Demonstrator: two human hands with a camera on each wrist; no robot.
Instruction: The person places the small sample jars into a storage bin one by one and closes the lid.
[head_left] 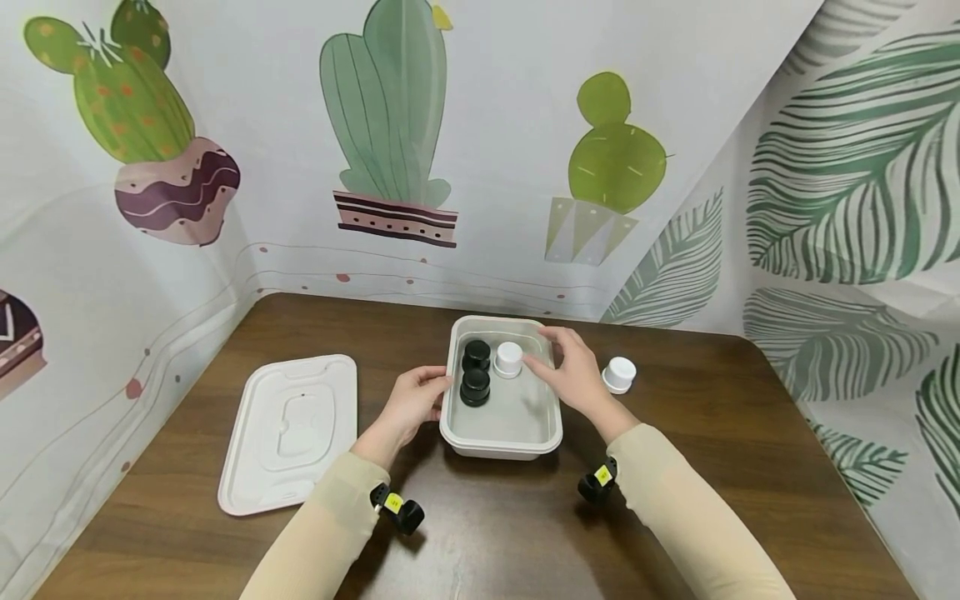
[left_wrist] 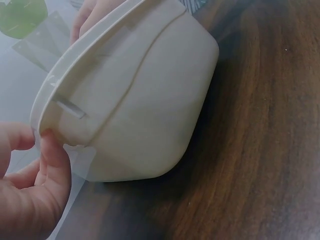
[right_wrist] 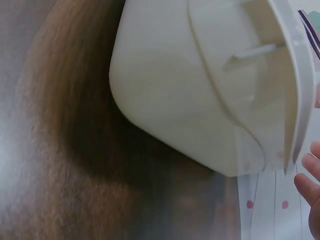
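A light grey plastic container (head_left: 501, 450) stands on the table with its top uncovered. My left hand (head_left: 411, 406) pinches its left rim between thumb and fingers, also seen in the left wrist view (left_wrist: 37, 185). Inside on the left stand two small black stepped round pieces, a rear one (head_left: 477, 353) and a front one (head_left: 475, 387). Beside them is a white stepped round piece (head_left: 509, 358). My right hand (head_left: 576, 372) reaches over the right rim, fingers spread, thumb close to the white piece; whether it touches is unclear.
A second white stepped piece (head_left: 619, 375) stands on the brown table (head_left: 697, 433), right of the container. The white lid (head_left: 292, 433) lies flat at the left. A cactus-printed cloth (head_left: 502, 167) hangs behind the table.
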